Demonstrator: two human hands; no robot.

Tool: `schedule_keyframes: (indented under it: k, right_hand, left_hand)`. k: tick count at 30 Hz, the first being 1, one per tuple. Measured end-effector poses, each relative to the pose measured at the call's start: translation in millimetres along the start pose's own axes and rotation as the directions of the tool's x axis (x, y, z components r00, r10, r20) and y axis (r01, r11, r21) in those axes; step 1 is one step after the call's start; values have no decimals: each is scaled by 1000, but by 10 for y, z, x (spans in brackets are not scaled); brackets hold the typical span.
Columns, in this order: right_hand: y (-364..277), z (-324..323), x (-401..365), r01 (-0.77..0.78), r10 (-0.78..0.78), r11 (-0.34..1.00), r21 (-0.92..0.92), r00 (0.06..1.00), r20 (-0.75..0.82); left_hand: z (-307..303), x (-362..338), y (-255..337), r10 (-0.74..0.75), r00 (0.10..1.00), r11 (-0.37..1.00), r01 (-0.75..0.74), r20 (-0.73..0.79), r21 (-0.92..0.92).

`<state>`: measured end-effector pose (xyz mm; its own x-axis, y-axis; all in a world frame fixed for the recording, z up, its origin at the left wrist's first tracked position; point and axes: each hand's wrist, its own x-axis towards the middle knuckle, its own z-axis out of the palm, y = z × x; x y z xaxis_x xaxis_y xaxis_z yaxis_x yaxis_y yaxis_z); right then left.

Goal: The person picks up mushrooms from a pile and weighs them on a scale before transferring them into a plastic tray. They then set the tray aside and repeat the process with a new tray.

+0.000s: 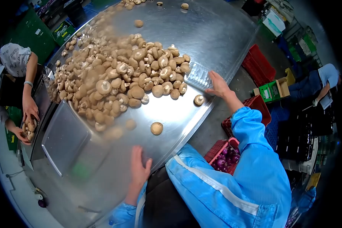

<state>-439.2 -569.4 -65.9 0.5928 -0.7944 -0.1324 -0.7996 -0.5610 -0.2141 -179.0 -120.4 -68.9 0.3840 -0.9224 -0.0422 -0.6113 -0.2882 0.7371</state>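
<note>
Brown mushrooms (137, 92) lie left of a clear punnet (197, 76) at the wide right grip (219, 87), the left grip (139, 174) likewise spread.

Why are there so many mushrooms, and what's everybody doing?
A big heap of mushrooms lies on a metal table. The person in blue has the right hand at the end of a clear plastic tub; I can't tell if it's gripping. The left hand is open and holds nothing. Across the table, another person holds some mushrooms in both hands.
</note>
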Motion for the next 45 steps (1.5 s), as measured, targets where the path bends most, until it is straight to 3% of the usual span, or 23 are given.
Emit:
schedule_keyframes:
  k: [5, 8, 11, 14, 20, 22, 23, 24, 25, 27, 28, 29, 30, 31, 32, 33, 34, 35, 37, 39, 40, 41, 45]
  right_hand:
    - [9, -42, 108, 16, -14, 998, 62, 999, -44]
    - [51, 84, 101, 34, -23, 997, 68, 987, -158]
    - [-28, 56, 85, 41, -11, 987, 154, 983, -185]
    - [-98, -3, 35, 73, -44, 991, 116, 970, -237]
    - [-143, 15, -98, 204, -179, 978, 46, 930, -320]
    - [-147, -102, -141, 202, -136, 967, 154, 925, -356]
    - [-108, -143, -154, 196, -109, 959, 205, 921, -373]
    - [-62, -182, -178, 204, -131, 971, 124, 890, -436]
    - [-59, -228, -252, 128, -39, 975, 181, 903, -427]
    - [-276, -496, -364, -11, 134, 956, 292, 905, -403]
    - [-411, -546, -442, 143, 89, 907, 397, 855, -512]
    - [-514, -545, -510, 243, 46, 778, 579, 897, -439]
    - [-662, -500, -604, 211, 19, 600, 772, 961, -277]
    - [-852, -531, -730, 15, -81, 433, 901, 996, 22]
    - [-1053, -612, -815, -90, -270, 489, 868, 930, 248]
    - [-1207, -555, -867, 40, -455, 554, 831, 851, 262]
    - [-1328, -428, -903, 35, -525, 531, 847, 798, 296]
    - [-1429, -315, -916, -48, -539, 530, 847, 751, 380]
    - [-1491, -291, -921, -240, -454, 525, 817, 733, 507]
    - [-1305, -17, -911, -210, -335, 460, 863, 859, 388]
    - [-1203, 106, -936, -357, -283, 293, 887, 854, 437]
    - [-1127, 119, -963, -415, -208, 249, 875, 860, 467]
    - [-1097, 27, -1087, -508, 41, 358, 783, 847, 530]
  left_hand:
    - [207, 415, 239, 163, 981, 986, -158, 109, -46]
    - [515, 655, 181, 160, 951, 979, -120, 264, -163]
    - [627, 966, 290, 285, 932, 954, -254, 224, -158]
    - [686, 1225, 316, 315, 949, 948, -313, 24, -61]
    - [422, 1347, 411, 113, 989, 980, -126, -93, -152]
    - [299, 1203, 444, 66, 995, 984, -78, -78, -163]
    - [231, 1142, 478, -15, 999, 973, 6, -38, -231]
    - [156, 1091, 521, -92, 996, 952, 89, 4, -294]
    - [114, 1054, 521, -167, 985, 921, 174, 50, -349]
    - [118, 1023, 504, -130, 991, 867, 120, 14, -483]
    - [111, 1025, 535, -122, 992, 828, 90, -22, -553]
    - [112, 1031, 550, -119, 991, 784, 59, -57, -618]
    - [119, 1050, 546, -86, 992, 765, 6, -93, -644]
    - [87, 1044, 576, -111, 993, 726, 64, -24, -685]
    - [18, 1029, 643, -134, 990, 681, 123, 43, -722]
    - [-48, 1023, 696, -154, 982, 633, 180, 105, -753]
    - [-143, 1028, 682, -137, 927, 609, 357, 349, -709]
    - [-157, 994, 608, -140, 882, 565, 445, 450, -695]
    - [-136, 924, 474, -123, 761, 478, 608, 637, -634]
    - [-63, 891, 481, -251, 772, 373, 634, 584, -677]
    - [39, 879, 424, -339, 763, 295, 641, 550, -709]
    - [128, 869, 422, -429, 740, 210, 640, 518, -739]
    - [548, 1086, 562, -365, 684, -5, 676, 631, -736]
